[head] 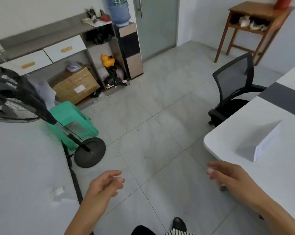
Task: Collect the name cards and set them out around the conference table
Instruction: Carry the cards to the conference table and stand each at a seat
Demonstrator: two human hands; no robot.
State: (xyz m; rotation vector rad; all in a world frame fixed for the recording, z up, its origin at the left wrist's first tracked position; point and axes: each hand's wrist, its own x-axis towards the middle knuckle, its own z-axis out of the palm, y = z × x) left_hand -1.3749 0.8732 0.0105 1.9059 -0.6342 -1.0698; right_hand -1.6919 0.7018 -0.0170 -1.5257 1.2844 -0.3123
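Both hands are empty above the tiled floor (pixel 151 133): the left hand (pixel 107 184) has loosely curled fingers, and the right hand (pixel 228 175) is relaxed at the near corner of the white conference table (pixel 224 138). One folded white name card (pixel 265 143) stands on that table just beyond the right hand (a black mesh chair (pixel 233 78) sits further along).

floor (pixel 151 124) open btwn fan (pixel 24 99); table (pixel 245 133)

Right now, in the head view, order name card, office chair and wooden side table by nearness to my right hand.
1. name card, on the white table beside the right hand
2. office chair, tucked farther along
3. wooden side table, far corner
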